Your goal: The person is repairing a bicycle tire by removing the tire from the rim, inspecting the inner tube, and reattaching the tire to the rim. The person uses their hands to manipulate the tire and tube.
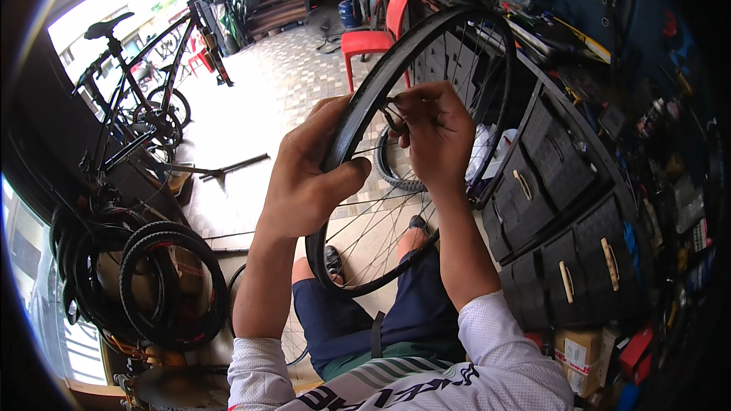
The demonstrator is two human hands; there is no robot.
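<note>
One wheel [362,110] tilts before the person's shorts [324,320]: left grip [304,171] clasped round its left side, right grip [434,129] pinching a dark piece [391,117] there. Beyond stands a red chair [365,43]; tyres [217,289] are piled left.

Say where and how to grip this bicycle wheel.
Probably by the tire, from its outer left side, as the left hand does, fingers outside and thumb toward the spokes: the band is broad and curved, while the spokes are thin. The right hand pinches a small dark piece near the inner edge.
</note>
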